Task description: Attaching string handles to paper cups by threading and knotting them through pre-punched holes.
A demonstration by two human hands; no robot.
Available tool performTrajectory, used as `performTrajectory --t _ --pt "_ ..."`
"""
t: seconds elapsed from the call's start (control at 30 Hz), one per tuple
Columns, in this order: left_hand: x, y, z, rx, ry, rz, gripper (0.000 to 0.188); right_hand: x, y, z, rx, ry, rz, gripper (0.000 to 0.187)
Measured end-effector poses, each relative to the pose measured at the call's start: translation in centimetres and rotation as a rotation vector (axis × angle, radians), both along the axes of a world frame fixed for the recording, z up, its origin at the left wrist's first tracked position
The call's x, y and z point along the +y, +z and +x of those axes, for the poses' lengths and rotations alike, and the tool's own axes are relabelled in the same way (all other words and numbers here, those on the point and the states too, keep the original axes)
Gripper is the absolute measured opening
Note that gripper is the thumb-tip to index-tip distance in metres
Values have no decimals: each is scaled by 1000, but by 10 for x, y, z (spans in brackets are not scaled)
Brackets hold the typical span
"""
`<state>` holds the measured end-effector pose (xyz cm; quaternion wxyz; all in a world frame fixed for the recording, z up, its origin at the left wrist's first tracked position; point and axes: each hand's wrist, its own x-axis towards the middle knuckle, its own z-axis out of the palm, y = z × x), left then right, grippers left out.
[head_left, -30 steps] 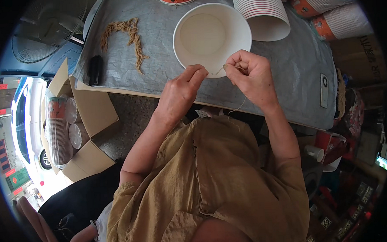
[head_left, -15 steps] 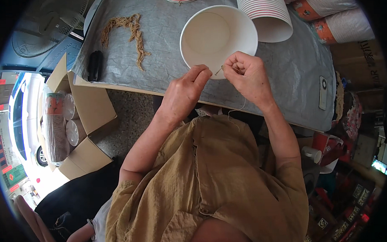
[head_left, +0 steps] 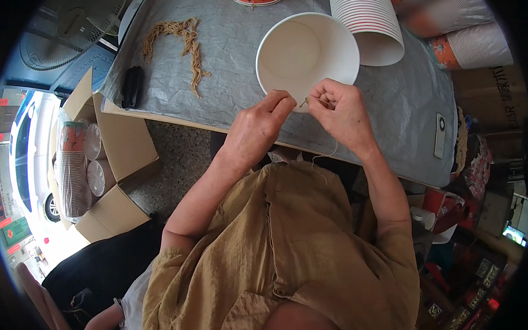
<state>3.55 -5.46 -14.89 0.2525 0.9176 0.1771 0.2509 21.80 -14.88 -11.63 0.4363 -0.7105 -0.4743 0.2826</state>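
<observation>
A white tub (head_left: 337,56) is on the grey-covered tabletop (head_left: 405,122), its open mouth facing the person. At the tub's near rim, the right hand (head_left: 344,111) pinches a thin cord (head_left: 335,147), which trails down on the tub's near side. The left hand (head_left: 256,129), left along that rim, has its fingertips drawn together; I cannot tell what they grip. Just right of the tub lies a stack of white tubs (head_left: 364,15); well left of the tub, a bundle of tan cords (head_left: 191,46).

Small workshop: stacked paper tubs (head_left: 365,16), carton (head_left: 125,135)
</observation>
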Motion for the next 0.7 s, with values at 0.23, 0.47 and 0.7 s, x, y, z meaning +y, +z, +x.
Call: performTrajectory --t 0.23,0.47,0.7 --pt "3 9 6 39 10 -43 32 3 4 4 -126 56 -141 7" --pt "12 23 13 108 11 -16 33 10 29 15 -235 145 -202 22" --pt "22 30 16 64 75 -12 24 -11 33 13 232 -41 44 33"
